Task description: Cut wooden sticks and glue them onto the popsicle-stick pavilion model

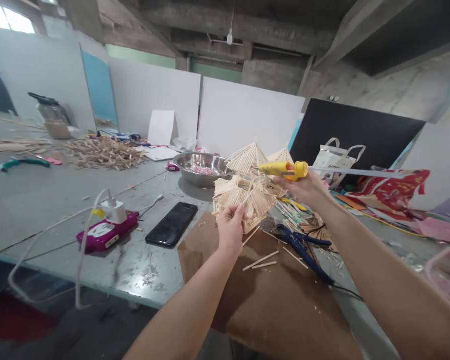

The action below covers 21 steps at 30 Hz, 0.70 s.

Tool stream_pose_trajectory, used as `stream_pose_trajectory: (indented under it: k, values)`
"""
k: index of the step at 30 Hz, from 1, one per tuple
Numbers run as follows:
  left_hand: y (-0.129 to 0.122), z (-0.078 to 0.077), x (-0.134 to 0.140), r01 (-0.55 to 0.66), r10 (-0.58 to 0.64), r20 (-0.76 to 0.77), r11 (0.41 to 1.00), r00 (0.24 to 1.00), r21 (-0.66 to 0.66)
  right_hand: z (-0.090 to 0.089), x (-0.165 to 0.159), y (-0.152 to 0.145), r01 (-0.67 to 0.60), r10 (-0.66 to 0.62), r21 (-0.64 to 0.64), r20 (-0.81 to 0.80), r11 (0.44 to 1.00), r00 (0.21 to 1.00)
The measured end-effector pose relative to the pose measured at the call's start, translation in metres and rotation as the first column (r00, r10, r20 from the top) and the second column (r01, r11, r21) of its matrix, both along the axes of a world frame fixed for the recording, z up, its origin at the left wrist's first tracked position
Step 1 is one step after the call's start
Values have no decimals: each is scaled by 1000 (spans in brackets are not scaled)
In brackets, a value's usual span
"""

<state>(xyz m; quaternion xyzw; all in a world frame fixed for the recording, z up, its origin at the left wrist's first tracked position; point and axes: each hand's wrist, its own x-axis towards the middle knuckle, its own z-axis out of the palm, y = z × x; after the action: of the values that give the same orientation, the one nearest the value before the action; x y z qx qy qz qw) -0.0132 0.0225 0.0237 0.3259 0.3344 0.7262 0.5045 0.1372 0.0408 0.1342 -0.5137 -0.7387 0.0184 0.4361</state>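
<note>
My left hand (232,227) is closed on the lower front edge of a model building (243,195) made of thin wooden sticks, with pointed, slatted roofs. In my right hand (307,192) is a yellow hot glue gun (283,170), its nozzle pointing left against or just before the upper part of the model. A long translucent glue stick (356,172) juts from the back of the gun. Beneath the model lies a brown board (270,300) with several loose sticks (260,261). Blue-handled pliers (303,250) rest at its right side.
A black phone (172,225) and a purple power strip (107,232) with a white charger and cable lie to the left. Behind stands a steel bowl (202,170). Further left are a stick pile (105,152), teal pliers (24,163) and a bottle (52,117). Scraps and bags crowd the right.
</note>
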Motion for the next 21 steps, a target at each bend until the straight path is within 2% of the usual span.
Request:
stream_pose_trajectory:
  k: [4,12,18,21]
  values:
    - [0,1,-1,12,-12,23,1000,1000,-7,2,-3,5,68,-68,-5,77,998,995]
    - [3,-2,-1,22,-21,33,1000,999,-10,-4,1,14,83,-81,-13,80,997,994]
    - [3,-1,-1,28,-27,41,999,999,-18,-1,-3,10,60,-61,16,39,998,997]
    - [2,-1,-1,28,-27,47,999,999,-20,1,-5,9,75,-74,-16,37,997,997]
